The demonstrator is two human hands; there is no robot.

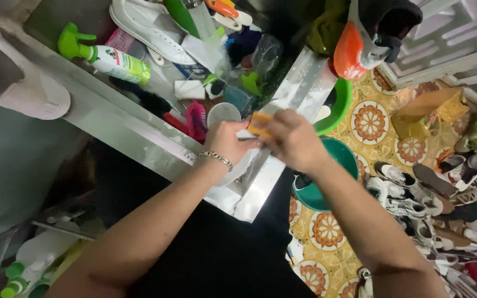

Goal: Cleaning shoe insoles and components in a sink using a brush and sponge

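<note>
At the corner of the metal sink (139, 135), near the middle of the view, both hands meet over one thing. The left hand (224, 142), with a chain bracelet (216, 159) at the wrist, is closed on a pale, rounded object (237, 168) that looks like a white shoe or its sole; most of it is hidden beneath the hands, so its kind stays uncertain. The right hand (293, 139) is clenched round a small orange-yellow pad (260, 123), perhaps a sponge, pressed on the pale object's top.

The pad lies at about ten o'clock from the right hand's knuckles and at two o'clock from the left hand, so the two hands are touching or nearly so, with the right hand nearer to the pad. The pale object's long axis seems to run from seven o'clock to one o'clock, along the sink's edge, though its ends are covered.

Beyond, at eleven o'clock, a green-topped spray bottle (109, 59) lies in the sink beside a white sneaker (150, 27) and a pink brush (196, 120). At four o'clock stands a green basin (344, 155) on patterned floor tiles (370, 121), with a heap of shoes (443, 198) at three o'clock. The fingertips of both hands are out of sight.
</note>
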